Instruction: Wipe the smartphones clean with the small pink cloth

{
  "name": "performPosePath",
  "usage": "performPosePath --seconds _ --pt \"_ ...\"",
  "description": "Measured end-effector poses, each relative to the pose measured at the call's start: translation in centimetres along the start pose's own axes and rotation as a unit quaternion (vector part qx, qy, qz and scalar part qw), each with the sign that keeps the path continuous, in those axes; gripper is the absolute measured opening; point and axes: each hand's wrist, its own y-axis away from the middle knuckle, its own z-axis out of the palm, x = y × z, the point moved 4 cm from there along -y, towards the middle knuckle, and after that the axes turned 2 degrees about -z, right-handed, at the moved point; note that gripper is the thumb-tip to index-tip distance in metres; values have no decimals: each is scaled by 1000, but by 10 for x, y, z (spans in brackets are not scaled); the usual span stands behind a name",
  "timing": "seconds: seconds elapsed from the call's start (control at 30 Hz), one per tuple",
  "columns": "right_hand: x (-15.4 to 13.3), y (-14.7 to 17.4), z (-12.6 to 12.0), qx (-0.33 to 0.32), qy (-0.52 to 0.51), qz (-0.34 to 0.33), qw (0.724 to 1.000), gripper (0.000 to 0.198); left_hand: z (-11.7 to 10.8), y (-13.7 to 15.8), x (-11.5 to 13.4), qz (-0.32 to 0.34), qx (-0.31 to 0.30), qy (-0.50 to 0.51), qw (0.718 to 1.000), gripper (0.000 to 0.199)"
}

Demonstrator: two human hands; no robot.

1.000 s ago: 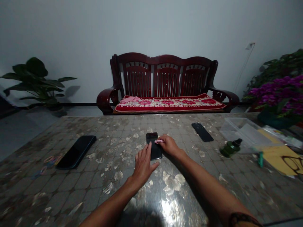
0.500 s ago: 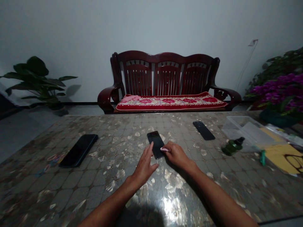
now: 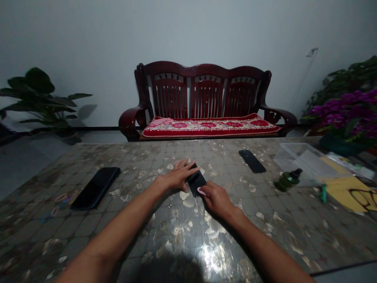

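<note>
At the left of the bench (image 3: 97, 239), a larger dark phone (image 3: 96, 189) lies flat beside some coloured bands (image 3: 61, 199). Next comes your left hand (image 3: 179, 175), which has shifted from the near left side of the middle phone (image 3: 196, 182) up to its far end; its fingers are spread wide over that end, grasping nothing. The middle phone lies flat and slanted between your hands, its lower part now uncovered by the left. That seems to leave the near end free for your right hand (image 3: 217, 198), which has slid down to that end, fingers closed on a small pink cloth (image 3: 202, 191). Farther right lie another black phone (image 3: 252, 161) and a green bottle (image 3: 286, 181).
</note>
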Motion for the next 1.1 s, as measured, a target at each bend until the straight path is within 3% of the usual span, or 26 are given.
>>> performPosePath --seconds 0.1,0.27,0.37,0.57,0.7,0.8,0.9,1.1 --pt "-6 0 2 -7 -6 -34 999 20 -4 -19 3 40 -35 -17 998 115" --pt "-2 -8 1 19 7 0 1000 24 -6 -38 7 52 -68 6 996 99" --pt "-6 -11 3 19 20 2 1000 24 -6 -40 4 56 -73 24 995 101" --pt "-10 -2 1 -23 -5 -89 996 23 -8 -27 -5 47 -62 -7 997 97" --pt "22 -1 -13 43 -17 23 999 22 -5 -3 -9 -33 -8 -14 999 85" --pt "41 -5 -16 88 -29 62 994 23 1 16 -9 -120 37 -40 991 80" --pt "46 -14 -12 106 -34 68 991 24 5 30 -1 -174 62 -70 980 77" --pt "29 -25 0 91 -23 44 995 21 1 41 23 -233 52 -123 963 72"
